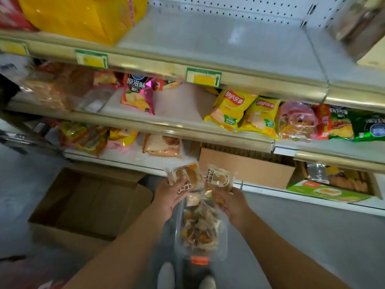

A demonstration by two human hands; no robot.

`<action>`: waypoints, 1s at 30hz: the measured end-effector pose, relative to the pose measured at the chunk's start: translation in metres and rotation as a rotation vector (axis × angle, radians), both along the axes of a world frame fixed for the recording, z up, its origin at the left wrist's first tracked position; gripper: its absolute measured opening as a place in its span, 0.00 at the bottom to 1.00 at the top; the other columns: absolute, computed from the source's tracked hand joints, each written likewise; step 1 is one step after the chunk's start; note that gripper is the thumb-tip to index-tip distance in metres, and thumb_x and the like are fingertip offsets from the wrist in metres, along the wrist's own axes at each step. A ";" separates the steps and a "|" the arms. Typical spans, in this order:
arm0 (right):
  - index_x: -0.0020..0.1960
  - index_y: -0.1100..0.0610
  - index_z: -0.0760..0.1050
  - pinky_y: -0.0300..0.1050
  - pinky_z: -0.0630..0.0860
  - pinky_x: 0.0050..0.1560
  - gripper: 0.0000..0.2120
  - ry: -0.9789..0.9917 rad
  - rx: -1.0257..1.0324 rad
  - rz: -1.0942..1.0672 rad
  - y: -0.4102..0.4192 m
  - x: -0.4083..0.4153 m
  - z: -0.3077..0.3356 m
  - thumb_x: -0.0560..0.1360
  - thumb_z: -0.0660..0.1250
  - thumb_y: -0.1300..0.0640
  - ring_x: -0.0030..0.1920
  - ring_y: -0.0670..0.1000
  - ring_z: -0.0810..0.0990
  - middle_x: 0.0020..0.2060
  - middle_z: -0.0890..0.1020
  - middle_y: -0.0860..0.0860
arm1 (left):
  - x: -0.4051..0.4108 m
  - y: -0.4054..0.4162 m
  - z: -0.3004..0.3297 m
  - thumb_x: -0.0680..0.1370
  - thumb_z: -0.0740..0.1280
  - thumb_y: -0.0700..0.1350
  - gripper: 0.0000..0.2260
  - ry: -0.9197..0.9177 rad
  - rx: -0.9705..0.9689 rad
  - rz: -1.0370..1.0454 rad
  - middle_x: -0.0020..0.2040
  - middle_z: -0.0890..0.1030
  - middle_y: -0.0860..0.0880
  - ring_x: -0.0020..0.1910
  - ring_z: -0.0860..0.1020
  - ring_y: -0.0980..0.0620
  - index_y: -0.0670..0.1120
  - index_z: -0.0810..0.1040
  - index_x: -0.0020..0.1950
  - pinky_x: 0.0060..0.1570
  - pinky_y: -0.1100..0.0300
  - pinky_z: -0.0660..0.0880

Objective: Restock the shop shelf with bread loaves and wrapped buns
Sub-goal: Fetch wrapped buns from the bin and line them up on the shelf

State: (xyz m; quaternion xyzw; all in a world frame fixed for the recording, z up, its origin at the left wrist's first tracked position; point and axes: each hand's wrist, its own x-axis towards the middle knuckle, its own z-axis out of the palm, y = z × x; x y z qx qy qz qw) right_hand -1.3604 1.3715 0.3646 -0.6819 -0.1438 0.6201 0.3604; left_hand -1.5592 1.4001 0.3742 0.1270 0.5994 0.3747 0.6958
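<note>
Nearest the camera, a clear bag of wrapped buns (201,228) is hanging between the forearms, just above the shoes. Above it, the left hand (169,197) is gripping one wrapped bun (185,177), fingers curled round its lower edge, while the right hand (232,202) is pinching a second wrapped bun (218,177) by its bottom. Both grips are closed on their packets, neither slack. Which hand is carrying the bag, I cannot tell. Best approach, I'd say: keep each packet flat and label-up, lifting past the cardboard box (245,167) to the bare stretch of the middle shelf (183,103), between the crisp packets (231,109).
</note>
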 end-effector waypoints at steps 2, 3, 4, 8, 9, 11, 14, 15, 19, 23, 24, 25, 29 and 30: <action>0.58 0.59 0.78 0.46 0.80 0.47 0.22 0.022 0.061 0.031 0.004 -0.002 0.043 0.68 0.81 0.57 0.43 0.52 0.84 0.46 0.87 0.54 | -0.006 0.004 0.039 0.71 0.78 0.46 0.23 0.010 0.060 0.022 0.60 0.82 0.45 0.54 0.84 0.46 0.45 0.77 0.63 0.58 0.52 0.81; 0.58 0.60 0.78 0.45 0.81 0.47 0.21 0.013 0.102 0.040 0.005 -0.002 0.063 0.68 0.81 0.59 0.43 0.52 0.84 0.48 0.86 0.56 | -0.009 0.005 0.058 0.71 0.78 0.46 0.25 0.010 0.092 0.047 0.61 0.82 0.45 0.53 0.84 0.47 0.45 0.76 0.65 0.56 0.53 0.81; 0.58 0.61 0.78 0.44 0.82 0.43 0.20 -0.001 0.154 0.049 0.008 -0.002 0.085 0.69 0.80 0.60 0.43 0.53 0.84 0.49 0.86 0.57 | -0.012 0.007 0.076 0.71 0.78 0.46 0.27 0.018 0.125 0.063 0.61 0.82 0.45 0.52 0.85 0.47 0.45 0.75 0.67 0.53 0.54 0.82; 0.56 0.60 0.81 0.39 0.77 0.31 0.16 -0.094 0.308 0.117 0.018 -0.001 0.155 0.71 0.79 0.59 0.41 0.54 0.84 0.44 0.86 0.56 | -0.018 0.011 0.146 0.76 0.74 0.42 0.12 0.071 0.280 0.044 0.55 0.84 0.46 0.50 0.84 0.49 0.47 0.78 0.57 0.46 0.56 0.82; 0.57 0.59 0.81 0.39 0.77 0.32 0.17 -0.106 0.343 0.142 0.021 -0.001 0.169 0.70 0.79 0.57 0.41 0.54 0.84 0.45 0.86 0.56 | -0.020 0.012 0.162 0.77 0.73 0.42 0.09 0.080 0.311 0.035 0.53 0.85 0.46 0.49 0.84 0.49 0.47 0.78 0.56 0.45 0.57 0.82; 0.58 0.59 0.80 0.41 0.77 0.33 0.20 -0.127 0.400 0.164 0.027 -0.003 0.199 0.70 0.80 0.55 0.40 0.53 0.85 0.45 0.87 0.56 | -0.024 0.015 0.195 0.77 0.73 0.42 0.08 0.086 0.351 0.042 0.49 0.85 0.46 0.45 0.84 0.49 0.45 0.78 0.55 0.39 0.60 0.81; 0.58 0.58 0.78 0.41 0.78 0.33 0.20 -0.160 0.491 0.166 0.035 -0.005 0.244 0.69 0.80 0.54 0.39 0.51 0.87 0.43 0.87 0.54 | -0.029 0.022 0.239 0.76 0.75 0.46 0.15 0.106 0.413 0.048 0.54 0.84 0.45 0.48 0.83 0.49 0.44 0.78 0.59 0.40 0.59 0.79; 0.58 0.58 0.78 0.40 0.78 0.33 0.21 -0.163 0.527 0.168 0.038 -0.005 0.259 0.69 0.80 0.55 0.40 0.51 0.87 0.44 0.88 0.54 | -0.031 0.026 0.252 0.76 0.75 0.47 0.17 0.113 0.442 0.057 0.56 0.84 0.44 0.49 0.82 0.48 0.44 0.78 0.62 0.41 0.59 0.77; 0.55 0.58 0.80 0.39 0.76 0.30 0.18 -0.139 0.633 0.133 0.052 0.000 0.316 0.68 0.81 0.60 0.39 0.54 0.85 0.43 0.87 0.56 | -0.033 0.035 0.309 0.76 0.74 0.46 0.20 0.107 0.570 0.056 0.56 0.84 0.43 0.48 0.82 0.47 0.40 0.78 0.65 0.43 0.57 0.78; 0.54 0.55 0.78 0.44 0.77 0.37 0.22 -0.157 0.744 0.097 0.065 0.006 0.367 0.65 0.83 0.58 0.37 0.52 0.85 0.44 0.86 0.55 | -0.033 0.042 0.363 0.76 0.75 0.44 0.18 0.066 0.644 0.090 0.47 0.85 0.46 0.41 0.81 0.48 0.39 0.78 0.63 0.49 0.53 0.78; 0.55 0.54 0.77 0.45 0.77 0.38 0.23 -0.156 0.771 0.089 0.068 0.008 0.381 0.64 0.83 0.58 0.39 0.52 0.86 0.45 0.86 0.55 | -0.032 0.043 0.377 0.75 0.76 0.45 0.19 0.052 0.665 0.092 0.46 0.86 0.48 0.42 0.82 0.47 0.40 0.78 0.63 0.56 0.50 0.77; 0.56 0.55 0.76 0.46 0.77 0.38 0.25 -0.164 0.783 0.079 0.071 0.009 0.388 0.64 0.84 0.58 0.40 0.52 0.86 0.46 0.86 0.55 | -0.031 0.045 0.386 0.73 0.78 0.46 0.22 0.049 0.662 0.102 0.48 0.86 0.50 0.44 0.83 0.48 0.41 0.76 0.63 0.60 0.49 0.76; 0.58 0.60 0.79 0.44 0.75 0.38 0.28 -0.157 0.842 0.081 0.086 0.014 0.426 0.62 0.85 0.54 0.40 0.51 0.82 0.47 0.87 0.55 | -0.034 0.054 0.421 0.66 0.82 0.45 0.36 -0.001 0.745 0.175 0.64 0.80 0.43 0.56 0.82 0.49 0.38 0.71 0.69 0.52 0.53 0.82; 0.56 0.61 0.81 0.44 0.74 0.39 0.25 -0.136 0.853 0.083 0.090 0.015 0.433 0.63 0.84 0.54 0.41 0.51 0.81 0.47 0.87 0.56 | -0.037 0.059 0.426 0.60 0.85 0.48 0.43 -0.019 0.763 0.172 0.66 0.78 0.43 0.60 0.81 0.48 0.39 0.71 0.70 0.51 0.52 0.83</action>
